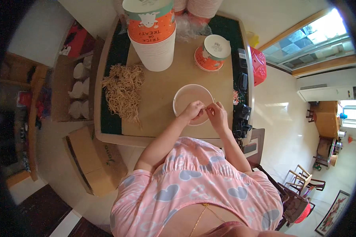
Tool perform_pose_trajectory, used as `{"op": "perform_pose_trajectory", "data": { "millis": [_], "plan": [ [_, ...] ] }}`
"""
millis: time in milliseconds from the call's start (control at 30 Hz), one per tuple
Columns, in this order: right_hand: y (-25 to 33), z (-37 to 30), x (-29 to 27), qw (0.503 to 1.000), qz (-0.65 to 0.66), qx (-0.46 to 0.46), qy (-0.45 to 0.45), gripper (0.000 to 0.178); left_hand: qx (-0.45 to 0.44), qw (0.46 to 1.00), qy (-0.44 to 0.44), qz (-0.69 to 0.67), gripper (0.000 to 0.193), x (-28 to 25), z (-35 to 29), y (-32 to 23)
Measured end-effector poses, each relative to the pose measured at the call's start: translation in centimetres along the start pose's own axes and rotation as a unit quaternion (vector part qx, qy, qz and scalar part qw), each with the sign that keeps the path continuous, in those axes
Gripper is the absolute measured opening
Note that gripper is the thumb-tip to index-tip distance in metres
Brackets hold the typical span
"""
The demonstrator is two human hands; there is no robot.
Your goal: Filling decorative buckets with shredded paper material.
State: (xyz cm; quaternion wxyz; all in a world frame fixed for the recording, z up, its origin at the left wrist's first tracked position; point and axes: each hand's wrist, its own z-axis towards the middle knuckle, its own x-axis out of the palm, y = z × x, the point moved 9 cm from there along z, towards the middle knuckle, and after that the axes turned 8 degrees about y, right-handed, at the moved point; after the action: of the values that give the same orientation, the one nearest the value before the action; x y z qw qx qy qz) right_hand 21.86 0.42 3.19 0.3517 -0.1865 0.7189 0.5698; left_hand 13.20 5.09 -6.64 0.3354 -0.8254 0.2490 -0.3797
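Note:
A round paper bucket [193,94] stands on the table in front of me, its opening up and its inside pale. My left hand [194,111] is closed in a pinch over the bucket's near rim. Close beside it, my right hand [217,114] also pinches at the near right part of the rim. The fingertips of both hands almost meet, and what lies between them is too small to make out. Left of the bucket is a loose heap of beige twine cords [124,91].
A tall stack of nested orange, green and white buckets [154,43] rises at the back. An upturned bucket [211,55] sits back right. Black devices [243,114] line the table's right edge, by a red plastic stool [258,66]. Cardboard boxes [93,158] are at left.

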Motion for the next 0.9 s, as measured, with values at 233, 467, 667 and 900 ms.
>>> {"op": "perform_pose_trajectory", "data": {
  "millis": [233, 467, 667, 900],
  "plan": [
    [-1.6, -1.0, -1.8, 0.986, 0.152, 0.032, -0.054, 0.003, -0.013, 1.000, 0.017, -0.004, 0.025, -0.3, -0.2, 0.6],
    [-1.6, -1.5, -2.1, 0.992, 0.107, 0.000, -0.067, 0.007, 0.008, 0.998, 0.029, 0.063, 0.021, 0.2, 0.1, 0.3],
    [-0.6, -1.2, -0.8, 0.997, 0.071, 0.035, 0.010, 0.006, 0.005, 0.994, 0.034, -0.106, 0.017, 0.6, -0.5, -0.2],
    [0.5, -0.3, 0.5, 0.995, 0.049, -0.084, 0.019, 0.009, -0.018, 0.998, 0.023, -0.061, 0.019, -0.6, 0.1, 0.7]
  ]
}}
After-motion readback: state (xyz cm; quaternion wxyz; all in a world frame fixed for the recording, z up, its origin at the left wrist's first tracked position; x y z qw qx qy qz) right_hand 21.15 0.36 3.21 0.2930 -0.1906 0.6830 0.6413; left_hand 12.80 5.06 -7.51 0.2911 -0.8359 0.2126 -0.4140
